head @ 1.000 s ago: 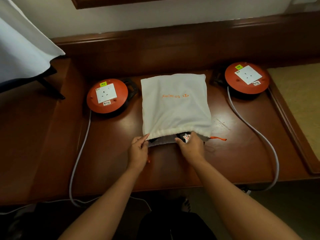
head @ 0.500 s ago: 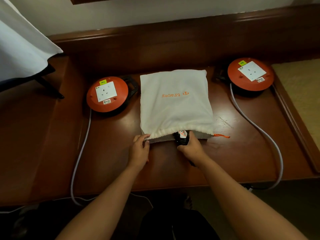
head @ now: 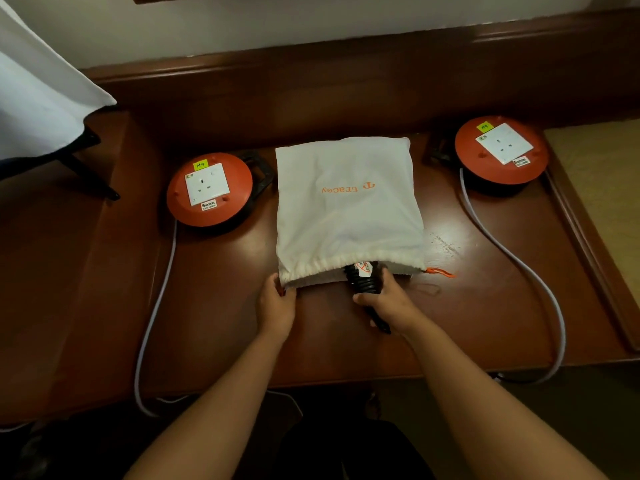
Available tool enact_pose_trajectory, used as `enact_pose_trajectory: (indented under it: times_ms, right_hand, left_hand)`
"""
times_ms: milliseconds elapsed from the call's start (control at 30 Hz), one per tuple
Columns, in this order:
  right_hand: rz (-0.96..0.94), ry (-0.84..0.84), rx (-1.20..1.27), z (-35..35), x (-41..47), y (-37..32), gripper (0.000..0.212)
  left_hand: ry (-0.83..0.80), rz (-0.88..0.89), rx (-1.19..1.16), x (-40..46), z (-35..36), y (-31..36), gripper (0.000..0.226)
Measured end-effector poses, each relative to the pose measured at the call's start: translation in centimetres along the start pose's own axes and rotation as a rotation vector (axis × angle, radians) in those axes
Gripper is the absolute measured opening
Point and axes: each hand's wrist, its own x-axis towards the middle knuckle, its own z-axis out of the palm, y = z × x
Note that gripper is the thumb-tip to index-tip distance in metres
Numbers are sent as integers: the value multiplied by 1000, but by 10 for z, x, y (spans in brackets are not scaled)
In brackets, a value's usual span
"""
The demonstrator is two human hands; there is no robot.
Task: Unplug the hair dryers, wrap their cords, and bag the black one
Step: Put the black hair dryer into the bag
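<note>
A white drawstring bag (head: pixel 346 209) with orange lettering lies flat on the wooden desk (head: pixel 214 313), its mouth toward me. My left hand (head: pixel 277 306) pinches the left corner of the bag's mouth. My right hand (head: pixel 389 303) grips the handle of the black hair dryer (head: pixel 363 282), which has its black cord coiled round it. The handle sticks out of the bag's mouth with a white and orange tag on it; the dryer's body is hidden inside the bag. An orange drawstring end (head: pixel 440 271) trails from the bag's right corner.
Two orange extension reels with white sockets sit on the desk, one to the left (head: pixel 209 188) and one at the back right (head: pixel 502 150); both sockets have nothing plugged in. Their pale cables (head: pixel 512 258) run over the front edge. A white cloth (head: pixel 38 98) hangs at the far left.
My right hand has moved toward me with the black dryer's handle, so more of the handle and coiled cord now shows outside the bag's mouth. My left hand has stayed at the corner.
</note>
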Motion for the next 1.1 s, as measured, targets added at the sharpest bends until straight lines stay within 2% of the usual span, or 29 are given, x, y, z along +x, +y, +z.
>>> enact_pose_trajectory:
  times_ms: [100, 200, 300, 400, 567, 633, 700, 767, 833, 867, 1000, 1100]
  right_hand:
    - [-53, -1, -18, 2, 2, 2, 60]
    - [-135, 17, -88, 3, -1, 1, 53]
    - [-227, 38, -168, 2, -3, -2, 56]
    - [-274, 56, -195, 0, -4, -6, 60]
    - [-295, 44, -169, 0, -3, -12, 53]
    - [-254, 15, -73, -1, -2, -15, 56]
    - [-206, 13, -24, -2, 2, -17, 57]
    - [-152, 52, 1, -4, 6, -20, 55]
    - [-99, 56, -14, -6, 8, -21, 52]
    - [-87, 33, -34, -6, 7, -20, 49]
    - [-14, -67, -14, -8, 8, -13, 57]
    - [-3, -84, 14, -6, 10, -12, 57]
  left_hand:
    - [-29, 11, 25, 7, -1, 2, 25]
    - [-42, -8, 60, 11, -2, 2, 22]
    - [-50, 22, 77, 9, -1, 3, 21]
    - [-62, 61, 94, 7, -2, 5, 20]
    - [-62, 61, 146, 10, -3, 9, 13]
    - [-18, 27, 195, 8, -3, 8, 14]
    - [125, 62, 306, 1, -1, 5, 26]
    - [217, 286, 386, -15, 4, -1, 27]
    - [134, 541, 420, -30, 15, -5, 23]
    - [46, 608, 464, -33, 23, -8, 28]
    - [-302, 587, 751, -29, 44, -1, 62]
    - [-355, 578, 831, -21, 49, 5, 67]
